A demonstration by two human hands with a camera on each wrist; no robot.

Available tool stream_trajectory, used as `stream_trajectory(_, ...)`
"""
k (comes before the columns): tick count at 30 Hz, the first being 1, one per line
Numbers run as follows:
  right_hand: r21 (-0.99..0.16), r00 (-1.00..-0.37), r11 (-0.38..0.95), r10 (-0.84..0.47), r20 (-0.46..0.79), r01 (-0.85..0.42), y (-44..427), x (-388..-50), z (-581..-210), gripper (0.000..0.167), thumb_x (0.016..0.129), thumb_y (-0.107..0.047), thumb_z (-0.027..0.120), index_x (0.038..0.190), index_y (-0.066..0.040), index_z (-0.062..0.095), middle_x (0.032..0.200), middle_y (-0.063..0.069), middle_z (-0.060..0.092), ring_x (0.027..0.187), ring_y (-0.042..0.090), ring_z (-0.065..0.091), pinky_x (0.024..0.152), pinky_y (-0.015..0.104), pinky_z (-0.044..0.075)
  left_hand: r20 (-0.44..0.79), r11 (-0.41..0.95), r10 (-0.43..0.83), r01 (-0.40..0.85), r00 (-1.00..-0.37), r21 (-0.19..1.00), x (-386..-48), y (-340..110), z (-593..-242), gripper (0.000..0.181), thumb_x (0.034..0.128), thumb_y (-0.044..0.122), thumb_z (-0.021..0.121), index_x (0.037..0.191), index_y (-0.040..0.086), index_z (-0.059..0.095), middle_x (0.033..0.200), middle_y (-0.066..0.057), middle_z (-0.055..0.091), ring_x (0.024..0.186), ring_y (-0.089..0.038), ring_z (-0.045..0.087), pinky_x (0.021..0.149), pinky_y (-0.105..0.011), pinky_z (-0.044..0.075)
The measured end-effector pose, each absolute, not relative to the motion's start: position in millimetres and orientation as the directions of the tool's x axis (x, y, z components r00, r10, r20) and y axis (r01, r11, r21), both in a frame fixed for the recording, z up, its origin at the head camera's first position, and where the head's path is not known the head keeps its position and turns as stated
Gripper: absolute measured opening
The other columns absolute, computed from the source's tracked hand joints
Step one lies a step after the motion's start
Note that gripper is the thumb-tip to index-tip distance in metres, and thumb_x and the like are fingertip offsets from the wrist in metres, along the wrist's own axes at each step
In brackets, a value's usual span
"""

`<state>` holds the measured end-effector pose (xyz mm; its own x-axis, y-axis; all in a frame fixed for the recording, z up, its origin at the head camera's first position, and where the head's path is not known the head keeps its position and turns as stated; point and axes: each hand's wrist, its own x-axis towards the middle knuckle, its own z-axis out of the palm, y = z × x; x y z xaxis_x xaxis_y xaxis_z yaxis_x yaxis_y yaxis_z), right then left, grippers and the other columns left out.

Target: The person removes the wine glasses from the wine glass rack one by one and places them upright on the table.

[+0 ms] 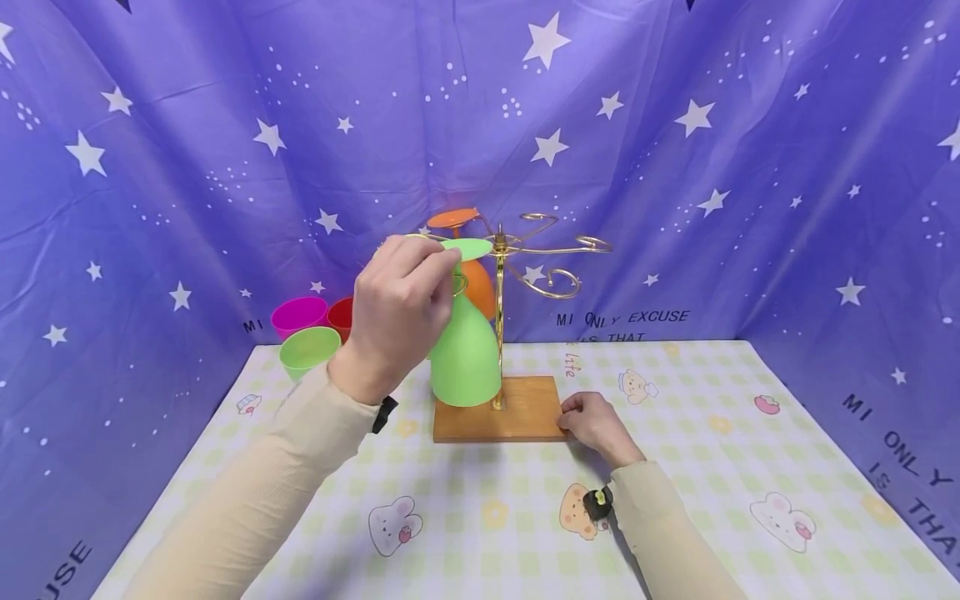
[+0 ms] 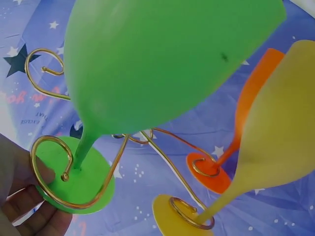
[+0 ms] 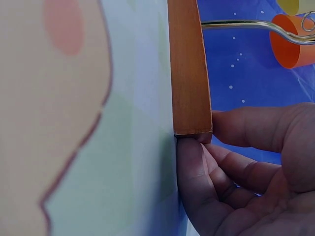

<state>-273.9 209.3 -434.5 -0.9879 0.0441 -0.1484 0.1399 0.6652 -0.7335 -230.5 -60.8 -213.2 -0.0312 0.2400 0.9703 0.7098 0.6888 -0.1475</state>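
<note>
My left hand (image 1: 401,308) pinches the round foot of a green plastic wine glass (image 1: 467,358), which hangs bowl-down with its stem in a curled hook of a gold stemware rack (image 1: 500,321). In the left wrist view, thumb and fingers lie on either side of that foot, inside the hook's curl. A yellow wine glass (image 2: 275,123) and an orange wine glass (image 1: 480,287) hang from neighbouring hooks. My right hand (image 1: 600,427) grips the right end of the rack's wooden base (image 1: 525,417), thumb on its top face and fingers against its end.
Magenta (image 1: 300,317), red (image 1: 341,315) and light green (image 1: 310,350) cups stand at the back left of the table, partly behind my left arm. Bare curled hooks (image 1: 562,283) reach out on the rack's right. A purple star-print curtain (image 1: 675,167) surrounds the checked tablecloth (image 1: 712,467).
</note>
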Motion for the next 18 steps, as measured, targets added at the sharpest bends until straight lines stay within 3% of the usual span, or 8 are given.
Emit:
stream_trajectory(10,-0.732,-0.987,0.666,0.036,-0.155,0.139,208.6,-273.8,-432.6,0.017,0.082,-0.008,0.064,0.097,0.0,0.063,0.084,0.009,0.063,0.072,0.021,0.056,0.064,0.032,0.046,0.958,0.667,0.285,0.721,-0.015,-0.187,-230.5,-51.9,-215.2,0.019,0.0822,-0.009,0.056,0.085,0.0,0.072,0.081,-0.01,0.064,0.074,-0.027,0.06,0.072,-0.034,0.054)
stream_trajectory(18,-0.729,-0.987,0.67,0.037,-0.155,0.139,208.5,-273.2,-432.2,0.018,0.081,-0.008,0.065,0.097,0.0,0.064,0.085,0.009,0.063,0.073,0.02,0.056,0.065,0.032,0.046,0.954,0.614,0.296,0.755,0.053,-0.232,-225.8,-41.7,-220.0,0.011,0.0815,-0.007,0.063,0.085,-0.001,0.071,0.08,-0.011,0.062,0.074,-0.026,0.059,0.072,-0.033,0.054)
